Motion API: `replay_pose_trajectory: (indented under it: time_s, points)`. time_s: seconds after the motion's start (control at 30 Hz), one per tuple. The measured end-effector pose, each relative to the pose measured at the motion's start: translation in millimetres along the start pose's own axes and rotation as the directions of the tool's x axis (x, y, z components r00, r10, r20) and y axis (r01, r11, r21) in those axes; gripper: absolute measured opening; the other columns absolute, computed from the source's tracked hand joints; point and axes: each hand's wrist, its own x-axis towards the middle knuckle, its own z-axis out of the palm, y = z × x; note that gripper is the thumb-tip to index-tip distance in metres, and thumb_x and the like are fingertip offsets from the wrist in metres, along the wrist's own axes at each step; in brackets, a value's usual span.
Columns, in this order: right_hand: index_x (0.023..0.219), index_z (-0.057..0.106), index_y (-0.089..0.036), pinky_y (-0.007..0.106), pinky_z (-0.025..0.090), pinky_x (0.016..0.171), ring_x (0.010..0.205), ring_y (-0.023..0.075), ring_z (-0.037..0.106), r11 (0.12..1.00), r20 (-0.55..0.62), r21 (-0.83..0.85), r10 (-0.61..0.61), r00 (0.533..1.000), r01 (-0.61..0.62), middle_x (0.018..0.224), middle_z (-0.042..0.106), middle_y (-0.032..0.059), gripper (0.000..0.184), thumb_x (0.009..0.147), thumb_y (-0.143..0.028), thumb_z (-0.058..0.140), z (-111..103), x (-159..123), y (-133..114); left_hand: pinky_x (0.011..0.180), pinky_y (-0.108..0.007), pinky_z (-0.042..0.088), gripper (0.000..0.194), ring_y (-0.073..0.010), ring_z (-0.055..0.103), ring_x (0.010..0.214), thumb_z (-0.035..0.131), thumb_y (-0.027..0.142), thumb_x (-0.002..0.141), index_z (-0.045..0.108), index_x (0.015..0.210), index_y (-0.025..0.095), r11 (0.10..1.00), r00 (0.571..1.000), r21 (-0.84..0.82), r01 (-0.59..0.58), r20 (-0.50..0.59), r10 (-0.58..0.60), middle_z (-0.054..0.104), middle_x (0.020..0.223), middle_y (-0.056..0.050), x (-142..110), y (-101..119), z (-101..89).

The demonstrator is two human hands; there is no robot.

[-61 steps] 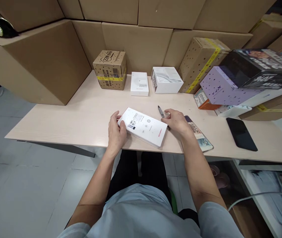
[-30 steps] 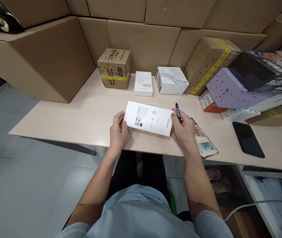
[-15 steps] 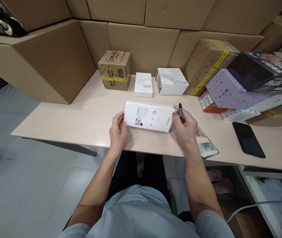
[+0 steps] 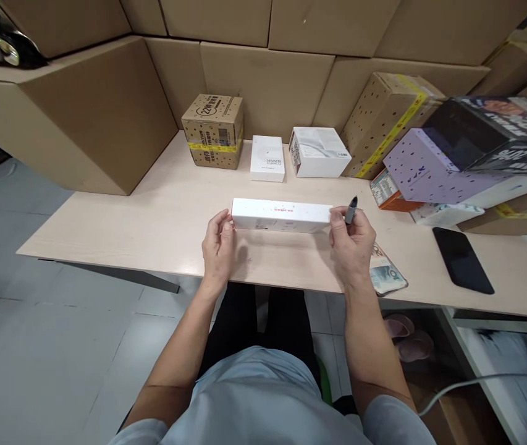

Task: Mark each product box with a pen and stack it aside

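Observation:
Between my two hands is a long white box (image 4: 282,215) with red lettering, held by its ends above the table, a narrow side turned up toward me. My left hand (image 4: 218,244) grips its left end, thumb at the near corner. At the right end, my right hand (image 4: 352,240) pinches the box between thumb and fingers. A dark-tipped grey marker pen (image 4: 351,210) also sticks up from the fingers of that hand. Partly covered by my right wrist, a flat case printed like banknotes (image 4: 387,272) lies on the table.
A black phone (image 4: 463,259) lies at the right. Along the back stand a yellow-taped carton (image 4: 214,139), a white power bank box (image 4: 267,159) and another white box (image 4: 321,154). Stacked boxes, one purple (image 4: 430,167), fill the right; a large carton (image 4: 105,123) stands left.
The white box has been tilted in my hands, so its broad printed face has turned away and a narrow side shows. The pen has swung slightly right with my right hand.

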Motion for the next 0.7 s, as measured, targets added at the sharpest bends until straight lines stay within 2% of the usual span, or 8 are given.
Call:
replay_pose_trajectory:
  time_s: [0.07, 0.13, 0.27, 0.37, 0.5, 0.7]
  points:
    - [0.094, 0.064, -0.023, 0.025, 0.044, 0.058, 0.065, 0.0118, 0.055, 0.999, -0.012, 0.022, 0.026, 1.0, -0.026, 0.081, 0.06, -0.0013, 0.024, 0.092, -0.047, 0.069, -2, -6, 0, 0.089, -0.04, 0.062, 0.04, -0.0202, 0.072, 0.102, 0.049, 0.052, 0.105, 0.066, 0.129, 0.024, 0.999, 0.999, -0.019, 0.029, -0.019, -0.029, 0.073, 0.121, -0.01, 0, 4, -0.7]
    - [0.095, 0.063, -0.023, 0.025, 0.043, 0.057, 0.062, 0.0102, 0.051, 0.998, -0.017, 0.008, 0.059, 0.998, -0.058, 0.084, 0.061, -0.002, 0.023, 0.089, -0.043, 0.072, -5, -15, 2, 0.087, -0.039, 0.062, 0.041, -0.0207, 0.071, 0.101, 0.047, 0.052, 0.105, 0.071, 0.12, 0.022, 1.0, 1.0, 0.023, 0.021, -0.014, -0.021, 0.074, 0.115, -0.01, 0, 7, -0.8]
    - [0.104, 0.067, -0.021, 0.03, 0.052, 0.07, 0.079, 0.0155, 0.064, 0.986, 0.027, -0.105, 0.133, 0.991, -0.13, 0.1, 0.071, 0.004, 0.024, 0.086, -0.036, 0.073, -15, -33, 10, 0.084, -0.035, 0.061, 0.02, -0.019, 0.07, 0.096, 0.064, 0.034, 0.095, 0.076, 0.103, 0.021, 0.97, 0.998, 0.238, -0.055, 0.031, 0.049, 0.073, 0.105, -0.008, 0, 8, 2.2]
    - [0.108, 0.07, -0.02, 0.037, 0.054, 0.08, 0.09, 0.0212, 0.07, 0.968, 0.071, -0.191, 0.178, 0.981, -0.162, 0.104, 0.076, 0.0078, 0.03, 0.088, -0.042, 0.071, -22, -39, 15, 0.082, -0.035, 0.062, 0.02, -0.0172, 0.07, 0.09, 0.066, 0.023, 0.09, 0.075, 0.108, 0.021, 0.941, 0.99, 0.314, -0.129, 0.091, 0.105, 0.07, 0.103, -0.007, -1, 4, 5.0]
    - [0.107, 0.074, -0.018, 0.038, 0.054, 0.079, 0.086, 0.0222, 0.071, 0.956, 0.072, -0.244, 0.188, 0.979, -0.166, 0.102, 0.079, 0.0091, 0.035, 0.09, -0.049, 0.068, -23, -38, 17, 0.087, -0.038, 0.063, 0.021, -0.0176, 0.071, 0.095, 0.062, 0.022, 0.093, 0.073, 0.112, 0.021, 0.929, 0.98, 0.324, -0.181, 0.133, 0.145, 0.071, 0.107, -0.008, -1, 1, 5.1]
    - [0.109, 0.077, -0.016, 0.04, 0.054, 0.081, 0.084, 0.0231, 0.071, 0.957, 0.036, -0.228, 0.192, 0.981, -0.179, 0.1, 0.081, 0.0106, 0.039, 0.086, -0.046, 0.071, -18, -36, 17, 0.085, -0.036, 0.064, 0.022, -0.0164, 0.071, 0.094, 0.062, 0.021, 0.095, 0.071, 0.115, 0.021, 0.929, 0.969, 0.288, -0.232, 0.148, 0.197, 0.07, 0.107, -0.007, 0, -1, 2.6]
